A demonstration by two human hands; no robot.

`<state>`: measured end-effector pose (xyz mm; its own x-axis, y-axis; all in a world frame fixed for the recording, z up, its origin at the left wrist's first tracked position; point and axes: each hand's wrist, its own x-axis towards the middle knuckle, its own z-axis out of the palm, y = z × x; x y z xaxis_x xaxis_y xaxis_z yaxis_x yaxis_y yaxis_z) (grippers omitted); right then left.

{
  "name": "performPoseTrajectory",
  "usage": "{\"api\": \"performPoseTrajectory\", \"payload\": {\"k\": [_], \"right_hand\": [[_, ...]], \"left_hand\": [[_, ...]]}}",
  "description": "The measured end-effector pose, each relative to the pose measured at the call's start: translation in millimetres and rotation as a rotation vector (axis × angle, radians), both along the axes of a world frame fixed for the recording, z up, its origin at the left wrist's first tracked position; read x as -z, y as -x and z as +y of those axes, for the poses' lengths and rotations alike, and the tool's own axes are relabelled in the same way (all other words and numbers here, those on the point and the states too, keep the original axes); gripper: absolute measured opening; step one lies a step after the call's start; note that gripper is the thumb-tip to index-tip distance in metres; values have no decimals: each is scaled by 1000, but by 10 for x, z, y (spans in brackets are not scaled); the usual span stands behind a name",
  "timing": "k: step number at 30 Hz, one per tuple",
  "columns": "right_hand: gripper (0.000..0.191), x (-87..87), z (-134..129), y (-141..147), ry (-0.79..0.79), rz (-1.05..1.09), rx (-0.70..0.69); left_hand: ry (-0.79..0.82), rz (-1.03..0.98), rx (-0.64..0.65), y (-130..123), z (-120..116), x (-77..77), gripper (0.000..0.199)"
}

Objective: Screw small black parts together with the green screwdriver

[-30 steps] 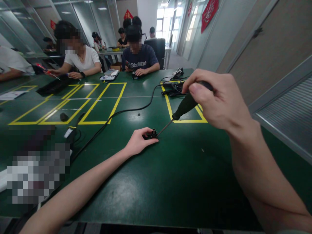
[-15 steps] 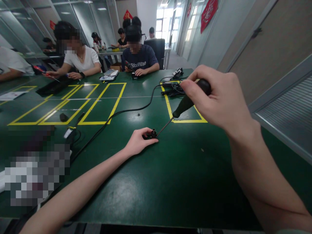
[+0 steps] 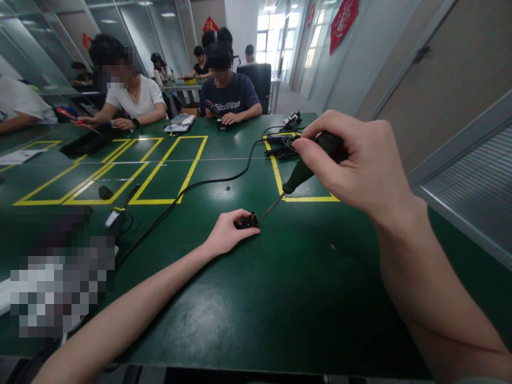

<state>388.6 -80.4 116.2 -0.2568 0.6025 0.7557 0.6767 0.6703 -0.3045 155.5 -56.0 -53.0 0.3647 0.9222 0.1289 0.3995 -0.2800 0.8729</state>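
Note:
Between the thumb and fingers of my left hand [image 3: 230, 232] is a small black part [image 3: 252, 220] with a short metal-rimmed tube standing up from it. That hand rests on the green table [image 3: 304, 298], closed on the part. My right hand [image 3: 348, 160] grips the dark green handle of a screwdriver [image 3: 298, 175]. The screwdriver slants down to the left, its thin shaft ending at the right side of the black part. The exact contact of the tip is too small to make out.
A black cable [image 3: 216, 180] crosses the table toward dark devices [image 3: 280, 152] at the far right. Yellow tape [image 3: 158, 202] marks rectangles. A black lump [image 3: 104, 192] lies left. Across the table, a person in a dark shirt [image 3: 236, 96] and one in white [image 3: 140, 96] handle tools.
My right hand has rolled slightly around the screwdriver handle, and its thumb sits a little more to the left. My left hand and the black part stay in place.

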Motion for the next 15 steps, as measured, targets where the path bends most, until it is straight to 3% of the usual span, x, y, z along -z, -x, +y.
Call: {"api": "performPoseTrajectory", "payload": {"k": [2, 4, 9, 15], "right_hand": [[8, -7, -18, 8, 30, 5, -59], [11, -9, -32, 23, 44, 4, -103], [29, -2, -35, 45, 2, 9, 32], [7, -9, -23, 31, 39, 21, -55]], "left_hand": [[-4, 8, 0, 2, 2, 3, 33], [-11, 17, -1, 6, 1, 5, 34], [-9, 22, -2, 6, -9, -8, 35], [16, -2, -1, -3, -9, -13, 34]]}}
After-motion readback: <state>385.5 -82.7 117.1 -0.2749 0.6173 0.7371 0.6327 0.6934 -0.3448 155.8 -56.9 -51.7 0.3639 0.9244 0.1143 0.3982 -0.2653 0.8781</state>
